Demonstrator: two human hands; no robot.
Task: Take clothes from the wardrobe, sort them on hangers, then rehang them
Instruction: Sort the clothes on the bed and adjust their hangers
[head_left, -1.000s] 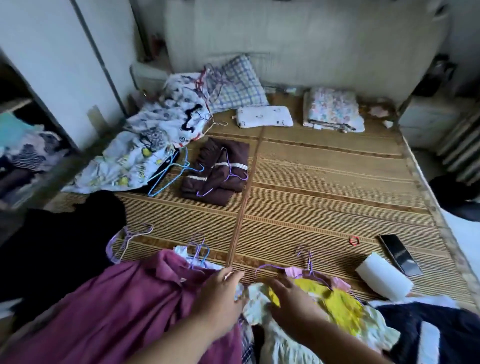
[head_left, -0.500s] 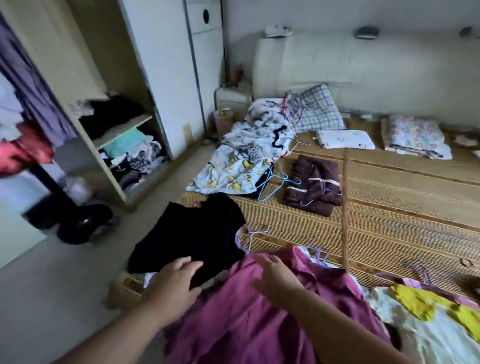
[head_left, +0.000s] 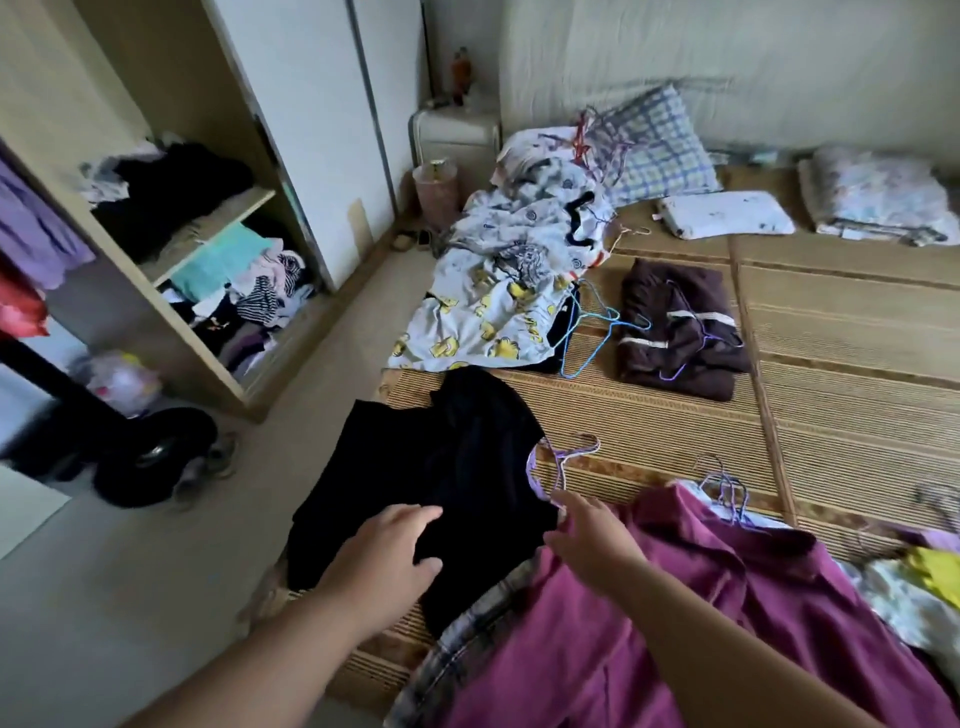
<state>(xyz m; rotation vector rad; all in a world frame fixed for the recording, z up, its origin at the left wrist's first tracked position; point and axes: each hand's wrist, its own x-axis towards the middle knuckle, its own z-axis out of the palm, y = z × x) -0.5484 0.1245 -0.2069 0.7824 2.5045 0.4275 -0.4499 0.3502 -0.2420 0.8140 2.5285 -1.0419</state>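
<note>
A black garment (head_left: 447, 467) lies spread at the bed's near left corner, with a pale purple hanger (head_left: 563, 462) at its neck. My left hand (head_left: 387, 556) reaches over its lower edge, fingers extended and touching the cloth. My right hand (head_left: 592, 535) hovers with relaxed fingers where the black garment meets a magenta shirt (head_left: 727, 613), just below the hanger. Purple and blue hangers (head_left: 724, 488) poke out at the magenta shirt's collar. The open wardrobe (head_left: 171, 218) stands at the left with folded clothes on its shelves.
A brown folded garment (head_left: 675, 327) and blue hanger (head_left: 587, 332) lie mid-bed on the straw mat (head_left: 831, 415). A yellow-printed white sheet (head_left: 498, 301), checked pillow (head_left: 654, 145) and folded bedding (head_left: 878, 197) sit farther back. Dark shoes (head_left: 156, 457) rest on the floor.
My view has swung left from the yellow garment toward the wardrobe. Both hands moved left off the magenta shirt and now reach the black garment.
</note>
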